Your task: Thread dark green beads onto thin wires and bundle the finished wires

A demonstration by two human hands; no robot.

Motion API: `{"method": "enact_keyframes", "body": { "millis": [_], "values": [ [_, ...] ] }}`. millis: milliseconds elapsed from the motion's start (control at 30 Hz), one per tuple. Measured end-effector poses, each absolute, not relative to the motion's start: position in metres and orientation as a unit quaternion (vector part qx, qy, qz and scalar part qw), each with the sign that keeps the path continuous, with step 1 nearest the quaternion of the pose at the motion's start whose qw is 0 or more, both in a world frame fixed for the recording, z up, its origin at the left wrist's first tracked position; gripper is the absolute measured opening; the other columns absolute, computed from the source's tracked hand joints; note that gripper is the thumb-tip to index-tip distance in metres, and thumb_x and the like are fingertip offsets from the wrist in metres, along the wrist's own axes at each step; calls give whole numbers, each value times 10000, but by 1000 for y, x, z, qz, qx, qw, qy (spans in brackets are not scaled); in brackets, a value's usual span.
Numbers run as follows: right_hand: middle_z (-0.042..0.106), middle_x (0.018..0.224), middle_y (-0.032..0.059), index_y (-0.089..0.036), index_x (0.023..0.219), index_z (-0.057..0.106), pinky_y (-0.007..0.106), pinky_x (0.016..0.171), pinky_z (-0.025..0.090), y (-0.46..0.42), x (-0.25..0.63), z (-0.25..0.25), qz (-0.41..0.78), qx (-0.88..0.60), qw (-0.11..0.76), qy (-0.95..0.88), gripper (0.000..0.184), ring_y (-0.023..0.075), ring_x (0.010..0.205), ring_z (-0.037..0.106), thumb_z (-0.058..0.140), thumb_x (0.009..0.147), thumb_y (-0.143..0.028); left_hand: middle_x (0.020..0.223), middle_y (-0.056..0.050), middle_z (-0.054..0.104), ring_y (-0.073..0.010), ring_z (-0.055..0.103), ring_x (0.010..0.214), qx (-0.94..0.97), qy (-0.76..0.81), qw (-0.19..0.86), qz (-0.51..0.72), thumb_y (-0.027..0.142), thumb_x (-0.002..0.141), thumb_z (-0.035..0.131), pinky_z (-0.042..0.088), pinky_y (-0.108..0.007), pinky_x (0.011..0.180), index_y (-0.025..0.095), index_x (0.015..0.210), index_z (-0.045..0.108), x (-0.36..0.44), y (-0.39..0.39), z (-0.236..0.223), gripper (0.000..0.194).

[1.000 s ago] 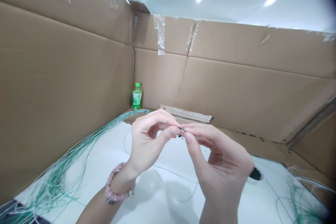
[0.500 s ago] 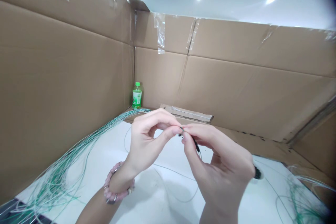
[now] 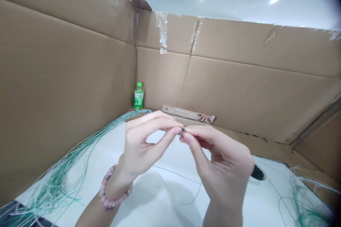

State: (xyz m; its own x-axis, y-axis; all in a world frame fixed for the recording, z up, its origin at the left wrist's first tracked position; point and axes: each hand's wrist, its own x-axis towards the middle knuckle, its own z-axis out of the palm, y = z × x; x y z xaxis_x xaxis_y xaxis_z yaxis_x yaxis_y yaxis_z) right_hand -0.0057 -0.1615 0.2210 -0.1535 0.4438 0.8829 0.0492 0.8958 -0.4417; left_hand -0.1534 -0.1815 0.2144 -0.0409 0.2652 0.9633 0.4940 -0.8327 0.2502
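In the head view, the small dark-green piece (image 3: pixel 183 130) — perhaps a wire end, too small to tell — lies between the touching fingertips of the left hand (image 3: pixel 145 142) and right hand (image 3: pixel 222 156), both pinching it above the white surface (image 3: pixel 165 191).

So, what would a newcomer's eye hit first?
Probably the left hand and right hand pinching a tiny green piece at centre. Then the green bottle in the far left corner and green strands fanning down the left. Another person's fingers show at the far cardboard.
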Motion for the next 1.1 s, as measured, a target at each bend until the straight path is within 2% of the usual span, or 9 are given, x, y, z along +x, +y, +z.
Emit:
{"method": "enact_keyframes", "body": {
  "millis": [167, 367, 500, 833, 933, 1033, 1100],
  "values": [
    [724, 794, -32, -198, 873, 697, 168, 640, 581, -159, -10, 220, 151, -181, 646, -726, 166, 83, 692, 665, 690, 785, -58, 772, -20, 662, -105, 596, 676, -687, -277, 135, -658, -43, 752, 649, 493, -230, 608, 160, 857, 682, -150, -177, 214, 231],
    [706, 748, -27, -177, 777, 650, 214, 603, 575, -159, -9, 220, 156, -205, 630, -733, 133, 110, 686, 675, 624, 760, -47, 725, -8, 643, -100, 579, 665, -672, -279, 158, -667, -46, 738, 657, 484, -225, 598, 146, 829, 663, -149, -174, 213, 213],
    [706, 766, -45, -194, 791, 661, 194, 643, 560, -157, -7, 222, 166, -235, 602, -745, 103, 96, 721, 677, 625, 777, -97, 722, -2, 645, -85, 583, 656, -677, -284, 128, -667, -39, 762, 650, 488, -198, 581, 145, 819, 659, -147, -173, 213, 193],
    [702, 722, -43, -182, 774, 678, 183, 631, 532, -156, -6, 222, 177, -194, 623, -737, 118, 86, 684, 667, 625, 832, -93, 706, 5, 670, -97, 598, 641, -683, -310, 99, -654, 10, 798, 662, 491, -214, 576, 178, 795, 677, -146, -174, 212, 169],
    [699, 733, -30, -173, 766, 654, 183, 642, 528, -158, -7, 225, 181, -197, 623, -735, 102, 83, 672, 654, 615, 840, -117, 715, 14, 668, -94, 593, 654, -677, -292, 58, -673, 31, 816, 653, 487, -209, 579, 191, 785, 697, -152, -171, 212, 169],
    [703, 759, -28, -177, 782, 632, 185, 673, 527, -158, -9, 227, 177, -190, 635, -728, 100, 84, 707, 654, 587, 860, -134, 729, 7, 676, -102, 596, 662, -660, -230, -41, -714, 162, 894, 595, 485, -207, 559, 179, 815, 726, -161, -151, 203, 153],
    [698, 774, -33, -182, 788, 616, 174, 713, 530, -158, -8, 229, 184, -187, 645, -717, 101, 82, 748, 658, 579, 864, -127, 703, 22, 665, -88, 576, 624, -649, -258, -89, -710, 242, 864, 654, 466, -187, 540, 164, 751, 708, -157, -129, 189, 147]
  ]
}}
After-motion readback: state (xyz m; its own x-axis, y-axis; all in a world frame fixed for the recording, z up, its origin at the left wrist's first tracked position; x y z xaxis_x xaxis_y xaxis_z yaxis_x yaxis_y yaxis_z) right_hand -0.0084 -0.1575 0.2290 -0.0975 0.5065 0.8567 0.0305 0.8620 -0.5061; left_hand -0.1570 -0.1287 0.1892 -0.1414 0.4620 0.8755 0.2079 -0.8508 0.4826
